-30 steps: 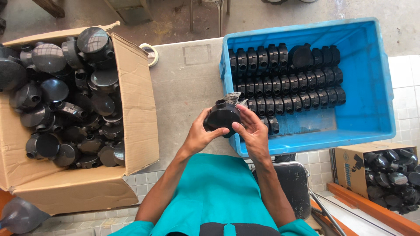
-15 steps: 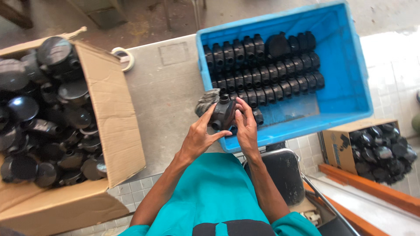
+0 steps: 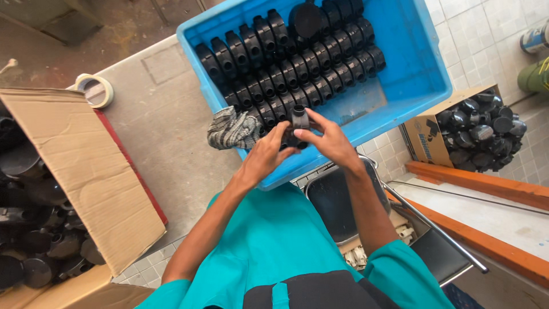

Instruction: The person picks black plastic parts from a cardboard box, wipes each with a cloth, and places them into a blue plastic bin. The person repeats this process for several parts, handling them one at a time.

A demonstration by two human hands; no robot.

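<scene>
From one open cardboard box of black parts, past one tape roll and one grey rag, my left hand and right hand both grip one black fitting over the near edge of one blue crate.

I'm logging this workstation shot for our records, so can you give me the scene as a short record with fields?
Left hand: left hand on the black plastic part
Right hand: right hand on the same part, over the crate's near edge
Crate: blue crate with rows of black parts
Cloth: grey rag on the crate's near corner
Left side: open cardboard box of black parts, tape roll on the table
Right side: small carton of black parts, on the floor
</scene>
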